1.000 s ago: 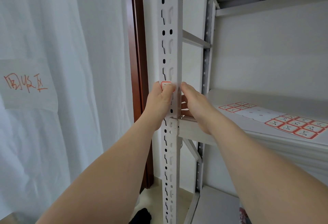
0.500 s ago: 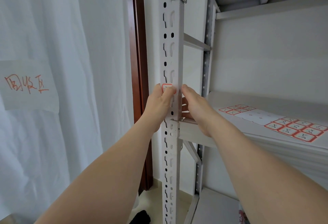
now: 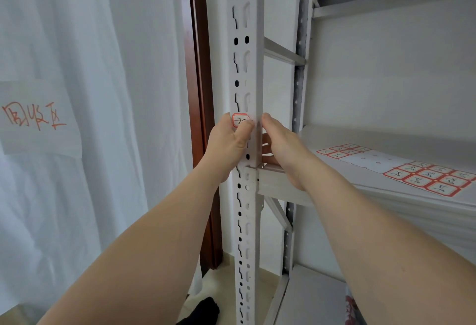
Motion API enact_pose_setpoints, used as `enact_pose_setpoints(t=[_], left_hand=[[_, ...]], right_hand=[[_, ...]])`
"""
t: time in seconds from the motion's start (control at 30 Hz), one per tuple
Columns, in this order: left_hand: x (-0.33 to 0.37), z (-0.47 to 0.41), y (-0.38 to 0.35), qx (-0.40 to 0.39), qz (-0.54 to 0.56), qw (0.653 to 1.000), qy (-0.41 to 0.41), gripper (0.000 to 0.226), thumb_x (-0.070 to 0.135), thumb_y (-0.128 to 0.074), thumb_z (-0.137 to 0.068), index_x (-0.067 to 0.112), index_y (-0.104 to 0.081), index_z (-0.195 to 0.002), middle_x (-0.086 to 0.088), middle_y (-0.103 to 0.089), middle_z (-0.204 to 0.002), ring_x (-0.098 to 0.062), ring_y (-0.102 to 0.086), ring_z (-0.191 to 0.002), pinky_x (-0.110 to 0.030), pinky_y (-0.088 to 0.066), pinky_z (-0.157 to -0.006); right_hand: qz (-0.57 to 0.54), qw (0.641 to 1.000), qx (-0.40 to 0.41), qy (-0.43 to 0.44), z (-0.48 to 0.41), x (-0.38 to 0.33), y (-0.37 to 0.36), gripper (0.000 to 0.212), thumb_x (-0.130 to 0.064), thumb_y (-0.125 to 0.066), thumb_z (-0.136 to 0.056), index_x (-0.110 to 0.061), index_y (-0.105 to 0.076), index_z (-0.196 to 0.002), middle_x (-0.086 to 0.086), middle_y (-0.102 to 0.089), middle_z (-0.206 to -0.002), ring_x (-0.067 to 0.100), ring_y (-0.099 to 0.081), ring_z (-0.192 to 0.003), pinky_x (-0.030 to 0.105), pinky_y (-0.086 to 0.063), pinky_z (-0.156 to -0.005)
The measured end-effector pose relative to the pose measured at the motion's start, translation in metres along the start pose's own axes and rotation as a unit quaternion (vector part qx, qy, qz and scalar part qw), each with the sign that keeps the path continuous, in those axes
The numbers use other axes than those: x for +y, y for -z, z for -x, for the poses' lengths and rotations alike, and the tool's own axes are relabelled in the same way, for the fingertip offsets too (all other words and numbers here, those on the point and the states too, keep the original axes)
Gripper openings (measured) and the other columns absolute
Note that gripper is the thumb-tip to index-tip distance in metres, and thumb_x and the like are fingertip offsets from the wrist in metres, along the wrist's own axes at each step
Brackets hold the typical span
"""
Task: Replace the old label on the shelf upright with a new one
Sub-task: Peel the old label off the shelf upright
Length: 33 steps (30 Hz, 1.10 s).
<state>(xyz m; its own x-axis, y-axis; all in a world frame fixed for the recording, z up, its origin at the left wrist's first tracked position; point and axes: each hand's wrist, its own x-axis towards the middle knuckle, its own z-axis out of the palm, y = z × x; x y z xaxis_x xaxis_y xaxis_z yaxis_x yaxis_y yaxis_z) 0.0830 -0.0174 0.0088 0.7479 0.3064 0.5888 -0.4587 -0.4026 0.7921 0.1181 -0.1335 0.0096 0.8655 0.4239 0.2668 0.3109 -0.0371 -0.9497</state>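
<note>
The white slotted shelf upright (image 3: 247, 41) runs down the middle of the view. A small red-bordered label (image 3: 239, 119) with dark handwriting is stuck on its front face at hand height. My left hand (image 3: 228, 144) wraps the upright from the left, and its thumb presses the label's lower right corner. My right hand (image 3: 279, 144) holds the upright's right edge, thumb at the front and fingers curled behind it. On the shelf board (image 3: 334, 185) to the right lies a label sheet (image 3: 425, 176) with several red-bordered labels and a bare middle strip.
A white curtain (image 3: 103, 144) hangs at the left with a paper sign (image 3: 33, 118) in red writing on it. A brown door frame (image 3: 201, 93) stands just behind the upright. A dark object (image 3: 203, 309) lies on the floor below. A lower shelf board (image 3: 309, 299) sits at bottom right.
My left thumb has slid down off most of the label, so its writing now shows. Both hands stay on the upright at the same height.
</note>
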Motion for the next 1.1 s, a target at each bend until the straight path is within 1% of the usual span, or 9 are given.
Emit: enact_pose_setpoints(t=[0.23, 0.33, 0.4, 0.47, 0.63, 0.8, 0.9, 1.0, 1.1], left_hand=[[0.0, 0.002, 0.002, -0.024, 0.033, 0.999, 0.028, 0.025, 0.041, -0.047, -0.078, 0.016, -0.045, -0.083, 0.007, -0.042, -0.067, -0.014, -0.037, -0.067, -0.029, -0.034, -0.066], [-0.002, -0.001, 0.002, -0.04, 0.022, 0.999, 0.006, 0.027, 0.045, -0.048, -0.081, 0.021, -0.039, -0.072, 0.014, -0.038, -0.056, -0.01, -0.035, -0.056, -0.026, -0.032, -0.061], [-0.004, -0.002, 0.001, -0.034, 0.021, 0.999, 0.006, 0.027, 0.045, -0.048, -0.081, 0.021, -0.039, -0.072, 0.016, -0.038, -0.053, -0.008, -0.034, -0.054, -0.025, -0.032, -0.059], [-0.005, -0.002, 0.001, -0.025, 0.024, 0.999, 0.011, 0.028, 0.046, -0.048, -0.08, 0.019, -0.041, -0.076, 0.012, -0.04, -0.058, -0.01, -0.036, -0.057, -0.025, -0.033, -0.06], [-0.003, -0.003, 0.0, -0.02, -0.001, 1.0, 0.005, 0.03, 0.045, -0.047, -0.079, 0.019, -0.036, -0.07, 0.008, -0.036, -0.061, -0.011, -0.032, -0.054, -0.022, -0.032, -0.053], [0.001, 0.001, -0.001, -0.011, -0.013, 1.0, 0.007, 0.029, 0.044, -0.045, -0.079, 0.017, -0.037, -0.073, 0.007, -0.038, -0.066, -0.01, -0.035, -0.058, -0.023, -0.033, -0.057], [0.004, 0.004, 0.0, -0.011, -0.016, 1.0, 0.013, 0.03, 0.044, -0.046, -0.082, 0.015, -0.04, -0.079, 0.005, -0.04, -0.068, -0.011, -0.036, -0.06, -0.023, -0.033, -0.059], [0.009, 0.009, 0.002, -0.02, -0.014, 0.999, 0.025, 0.023, 0.033, -0.047, -0.094, 0.012, -0.046, -0.087, 0.003, -0.044, -0.072, -0.013, -0.04, -0.067, -0.026, -0.036, -0.063], [0.004, 0.012, 0.0, 0.036, -0.077, 0.996, 0.009, 0.044, 0.043, -0.047, -0.091, 0.008, -0.049, -0.116, -0.005, -0.058, -0.103, -0.019, -0.055, -0.095, -0.034, -0.047, -0.086]], right_hand=[[0.008, 1.0, 0.005, -0.003, 0.001, 0.0, 0.0, 0.055, -0.061, -0.027, -0.092, -0.031, -0.05, -0.132, 0.002, -0.054, -0.136, 0.025, -0.051, -0.125, 0.048, -0.039, -0.107], [0.009, 1.0, 0.003, -0.004, 0.001, 0.0, 0.001, 0.055, -0.061, -0.027, -0.092, -0.031, -0.05, -0.132, 0.001, -0.055, -0.136, 0.024, -0.052, -0.124, 0.048, -0.039, -0.107], [0.007, 1.0, 0.006, -0.005, 0.001, 0.0, 0.0, 0.054, -0.06, -0.027, -0.093, -0.031, -0.051, -0.131, 0.001, -0.056, -0.134, 0.024, -0.053, -0.123, 0.048, -0.04, -0.107], [0.005, 1.0, 0.003, -0.004, 0.002, 0.0, 0.0, 0.053, -0.059, -0.027, -0.093, -0.031, -0.052, -0.13, 0.001, -0.057, -0.132, 0.024, -0.053, -0.122, 0.048, -0.04, -0.106], [0.003, 1.0, 0.004, -0.002, 0.001, 0.0, 0.0, 0.052, -0.058, -0.027, -0.093, -0.03, -0.052, -0.129, -0.001, -0.058, -0.128, 0.024, -0.054, -0.12, 0.047, -0.041, -0.106], [0.006, 1.0, 0.003, -0.001, 0.002, -0.001, -0.001, 0.056, -0.061, -0.028, -0.09, -0.03, -0.052, -0.13, 0.002, -0.057, -0.132, 0.025, -0.054, -0.121, 0.049, -0.041, -0.105], [0.008, 1.0, 0.004, 0.0, 0.003, -0.001, -0.001, 0.056, -0.061, -0.028, -0.09, -0.03, -0.051, -0.13, 0.001, -0.056, -0.133, 0.025, -0.052, -0.123, 0.048, -0.039, -0.107], [0.007, 1.0, 0.002, -0.001, 0.003, -0.002, 0.0, 0.054, -0.059, -0.027, -0.093, -0.029, -0.052, -0.13, 0.001, -0.056, -0.131, 0.025, -0.052, -0.123, 0.047, -0.039, -0.107], [0.001, 1.0, -0.002, -0.002, 0.003, -0.001, 0.0, 0.054, -0.06, -0.028, -0.092, -0.03, -0.051, -0.131, 0.0, -0.056, -0.134, 0.023, -0.051, -0.125, 0.047, -0.039, -0.108]])
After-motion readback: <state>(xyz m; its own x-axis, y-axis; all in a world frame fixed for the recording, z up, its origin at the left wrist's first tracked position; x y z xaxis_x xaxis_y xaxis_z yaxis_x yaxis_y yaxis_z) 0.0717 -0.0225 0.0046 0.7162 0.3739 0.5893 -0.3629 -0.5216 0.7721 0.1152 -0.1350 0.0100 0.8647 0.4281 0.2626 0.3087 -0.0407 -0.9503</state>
